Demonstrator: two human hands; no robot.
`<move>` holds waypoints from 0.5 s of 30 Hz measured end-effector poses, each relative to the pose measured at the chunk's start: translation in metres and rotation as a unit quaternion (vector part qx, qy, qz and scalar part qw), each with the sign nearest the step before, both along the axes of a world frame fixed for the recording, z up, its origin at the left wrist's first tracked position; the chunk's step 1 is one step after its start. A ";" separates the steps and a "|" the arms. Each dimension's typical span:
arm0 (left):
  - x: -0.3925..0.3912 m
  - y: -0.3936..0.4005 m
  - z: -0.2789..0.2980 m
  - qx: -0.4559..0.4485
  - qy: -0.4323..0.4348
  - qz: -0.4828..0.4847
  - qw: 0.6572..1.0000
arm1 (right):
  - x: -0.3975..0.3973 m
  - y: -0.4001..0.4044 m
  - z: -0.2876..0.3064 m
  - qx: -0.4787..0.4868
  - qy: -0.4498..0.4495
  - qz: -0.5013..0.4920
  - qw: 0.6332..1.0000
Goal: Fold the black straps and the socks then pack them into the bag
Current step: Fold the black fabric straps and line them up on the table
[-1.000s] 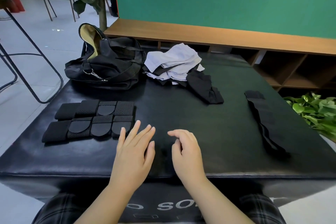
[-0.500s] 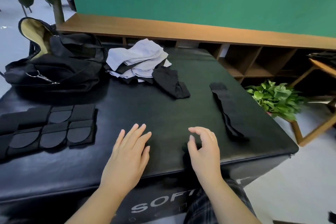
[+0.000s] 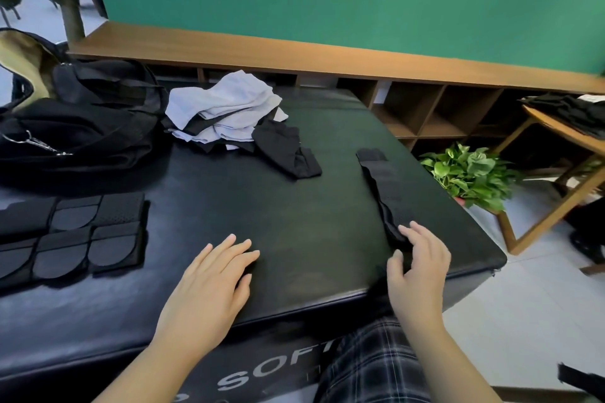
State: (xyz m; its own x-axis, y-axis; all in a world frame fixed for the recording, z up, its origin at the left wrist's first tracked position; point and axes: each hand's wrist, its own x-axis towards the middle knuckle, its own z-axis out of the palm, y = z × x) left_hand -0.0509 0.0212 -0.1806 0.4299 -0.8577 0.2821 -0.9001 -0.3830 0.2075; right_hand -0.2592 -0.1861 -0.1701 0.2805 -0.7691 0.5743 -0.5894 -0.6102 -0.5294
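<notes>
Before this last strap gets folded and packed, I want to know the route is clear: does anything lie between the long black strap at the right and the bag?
Yes. The pile of socks lies between the long strap and the bag. The right hand already touches the strap's near end.

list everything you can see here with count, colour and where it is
bag: 1, black with tan lining, far left of the table, open
folded straps: several, black, in two rows at the near left
unfolded strap: 1, black, stretched out at the right
socks: a pile, pale grey and black, far centre beside the bag
table: 1, black padded top
shelf unit: 1, wooden, behind the table
potted plant: 1, green, on the floor at right
side table: 1, wooden, far right
left hand: flat on the table, holding nothing
right hand: fingers touching the near end of the unfolded strap
</notes>
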 end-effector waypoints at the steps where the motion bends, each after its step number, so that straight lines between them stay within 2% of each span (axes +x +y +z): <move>1: 0.000 0.000 0.000 0.003 0.001 -0.003 1.000 | -0.002 -0.003 0.000 0.007 0.003 -0.012 1.000; 10: -0.001 0.002 0.001 0.003 0.011 0.006 1.000 | -0.004 -0.021 0.009 0.175 0.009 -0.044 0.984; 15: -0.002 0.002 -0.001 -0.005 0.014 0.006 1.000 | -0.005 -0.028 0.007 0.156 0.035 -0.041 0.986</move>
State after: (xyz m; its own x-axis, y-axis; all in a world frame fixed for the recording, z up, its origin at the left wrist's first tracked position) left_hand -0.0524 0.0232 -0.1813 0.4486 -0.8496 0.2774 -0.8889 -0.3920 0.2369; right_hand -0.2646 -0.2141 -0.1634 0.2415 -0.9268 0.2875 -0.6718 -0.3735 -0.6397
